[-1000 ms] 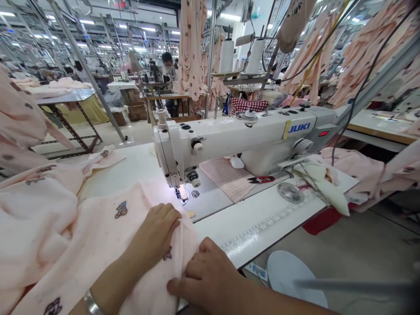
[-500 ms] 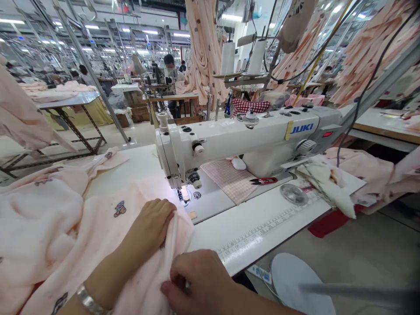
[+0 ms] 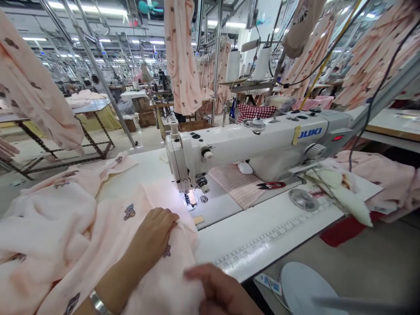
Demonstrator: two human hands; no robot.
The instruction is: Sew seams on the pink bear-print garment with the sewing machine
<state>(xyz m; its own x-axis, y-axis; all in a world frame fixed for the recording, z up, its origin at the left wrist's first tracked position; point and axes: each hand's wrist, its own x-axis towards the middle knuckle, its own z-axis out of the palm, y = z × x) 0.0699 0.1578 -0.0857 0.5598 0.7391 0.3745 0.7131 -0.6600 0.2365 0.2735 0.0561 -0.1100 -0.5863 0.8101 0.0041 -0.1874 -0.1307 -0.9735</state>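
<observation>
My left hand (image 3: 157, 232), with a silver bracelet on the wrist, is closed on the edge of pale pink fabric (image 3: 151, 280) printed with small bears. It lies just in front of the presser foot (image 3: 189, 200) of a white sewing machine (image 3: 229, 146). Lower down, my right hand (image 3: 223, 286) is blurred over the fabric's near right edge. Its index finger is stretched out and apart from the thumb, and the lower part of the hand is cut off by the frame. More of the pink cloth (image 3: 52, 218) is heaped to the left on the table.
Red-handled thread snips (image 3: 271, 186) lie on the machine bed beside a pink checked cloth (image 3: 238, 186). A clear round dish (image 3: 303, 200) sits near a ruler strip (image 3: 262, 238) along the table edge. Thread cones (image 3: 232, 65) stand behind. Pink garments (image 3: 183, 61) hang beyond.
My right hand has let go of the folded fabric edge and moved to the right and down. The fold has flattened out, showing a bear print. My left hand stays on the cloth; the view has shifted.
</observation>
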